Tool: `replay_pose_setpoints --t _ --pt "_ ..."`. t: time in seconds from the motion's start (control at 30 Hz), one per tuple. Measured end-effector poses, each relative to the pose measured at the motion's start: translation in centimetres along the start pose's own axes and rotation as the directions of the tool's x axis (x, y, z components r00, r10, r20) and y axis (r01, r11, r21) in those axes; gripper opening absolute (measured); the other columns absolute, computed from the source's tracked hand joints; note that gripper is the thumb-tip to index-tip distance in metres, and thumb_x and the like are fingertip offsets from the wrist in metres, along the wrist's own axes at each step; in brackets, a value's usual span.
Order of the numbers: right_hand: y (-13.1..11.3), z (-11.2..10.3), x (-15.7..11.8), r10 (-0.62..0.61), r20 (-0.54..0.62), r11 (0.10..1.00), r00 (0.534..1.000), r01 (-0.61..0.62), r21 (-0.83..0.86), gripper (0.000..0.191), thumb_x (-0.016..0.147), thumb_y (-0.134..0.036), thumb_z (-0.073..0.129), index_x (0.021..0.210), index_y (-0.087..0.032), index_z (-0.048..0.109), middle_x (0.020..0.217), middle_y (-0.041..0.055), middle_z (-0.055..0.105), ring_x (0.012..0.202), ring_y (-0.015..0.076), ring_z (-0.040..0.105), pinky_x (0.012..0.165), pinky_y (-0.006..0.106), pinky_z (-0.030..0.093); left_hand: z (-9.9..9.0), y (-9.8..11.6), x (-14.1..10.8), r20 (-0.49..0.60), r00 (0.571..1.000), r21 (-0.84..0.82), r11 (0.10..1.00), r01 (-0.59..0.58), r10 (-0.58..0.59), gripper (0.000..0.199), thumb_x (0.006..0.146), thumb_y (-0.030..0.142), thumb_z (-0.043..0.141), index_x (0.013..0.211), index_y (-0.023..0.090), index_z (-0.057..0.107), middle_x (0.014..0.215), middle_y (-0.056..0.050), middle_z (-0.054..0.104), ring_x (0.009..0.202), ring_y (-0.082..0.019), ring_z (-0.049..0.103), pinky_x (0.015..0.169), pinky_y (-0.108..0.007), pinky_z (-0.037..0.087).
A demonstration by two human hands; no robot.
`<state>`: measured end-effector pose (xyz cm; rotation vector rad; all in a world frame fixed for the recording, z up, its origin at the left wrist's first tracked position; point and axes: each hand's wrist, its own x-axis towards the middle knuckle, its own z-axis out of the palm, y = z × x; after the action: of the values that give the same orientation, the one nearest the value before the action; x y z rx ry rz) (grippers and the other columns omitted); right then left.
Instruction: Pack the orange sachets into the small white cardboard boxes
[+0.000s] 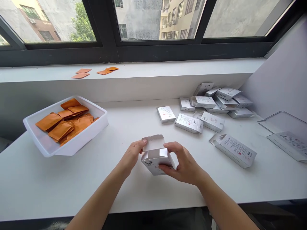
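1. On the window sill (168, 67), four orange sachets (80, 71) lie in a loose scatter.
2. A white plastic tub (44, 142) stands at the left of the worktop (72, 182), holding roughly ten more orange sachets (61, 130); they overlap, so the count is uncertain.
3. Near the front of the worktop, the left hand (130, 156) has its grip clamped on the left side of a white carton (153, 163). The carton's open flap stands up at the back.
4. The right hand (182, 163) has its grip clamped on the carton's right side.
5. Further right lie about thirteen loose white cartons (189, 123), most of them heaped and overlapping.
6. At the far right, one more carton (290, 143) lies on a clear, wire-rimmed tray (283, 119).
7. Risk: squeezing too hard could crease the thin flap, and a loosened grip could drop the carton.
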<state>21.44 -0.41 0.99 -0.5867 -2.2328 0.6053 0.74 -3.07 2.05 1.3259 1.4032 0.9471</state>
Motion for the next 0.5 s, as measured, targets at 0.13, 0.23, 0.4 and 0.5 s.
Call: replay_pose_setpoints --t 0.13,0.23,0.4,0.5 --pt "0.1 -0.7 0.5 -0.048 0.104 0.991 0.993 0.060 -0.116 0.037 0.078 -0.019 0.061 0.111 -0.026 0.046 0.080 -0.0012 0.061 0.061 0.0133 0.049 0.063 0.030 0.045 -0.2 -0.3 -0.3 -0.033 0.990 0.163 0.978 -0.129 0.136 0.035 0.093 0.048 0.038 0.083 0.020 0.056 0.077 -0.002 0.057 0.071 -0.017 0.052 0.064 -0.030 0.043" --pt "0.1 -1.2 0.9 0.016 0.056 0.989 0.998 -0.007 -0.148 0.029 0.079 -0.022 0.063 0.102 -0.025 0.045 0.082 -0.0001 0.061 0.062 0.0131 0.051 0.058 0.027 0.043 -0.5 -0.4 -0.7 -0.199 0.738 0.512 0.710 -0.482 0.645 0.017 0.089 0.038 0.049 0.088 0.021 0.054 0.083 -0.003 0.052 0.076 -0.018 0.049 0.071 -0.033 0.040" --pt "0.0 -0.5 0.7 0.061 0.064 0.993 0.996 -0.054 -0.106 0.038 0.081 -0.030 0.066 0.101 -0.026 0.034 0.080 -0.0022 0.058 0.061 0.0126 0.054 0.058 0.028 0.045 -0.7 -0.6 -0.7 0.183 0.492 0.768 0.188 -0.612 0.851 0.013 0.084 0.032 0.061 0.094 0.025 0.062 0.104 -0.008 0.051 0.095 -0.023 0.043 0.086 -0.040 0.034" --pt "0.2 0.2 0.3 0.073 -0.002 0.996 0.997 -0.073 -0.057 0.040 0.083 -0.031 0.065 0.102 -0.027 0.030 0.081 -0.0023 0.056 0.064 0.0137 0.054 0.058 0.029 0.047 -1.0 -0.6 -0.3 0.070 0.490 0.829 0.222 -0.513 0.869 0.017 0.081 0.040 0.066 0.086 0.023 0.063 0.101 -0.008 0.051 0.094 -0.023 0.043 0.086 -0.040 0.034"
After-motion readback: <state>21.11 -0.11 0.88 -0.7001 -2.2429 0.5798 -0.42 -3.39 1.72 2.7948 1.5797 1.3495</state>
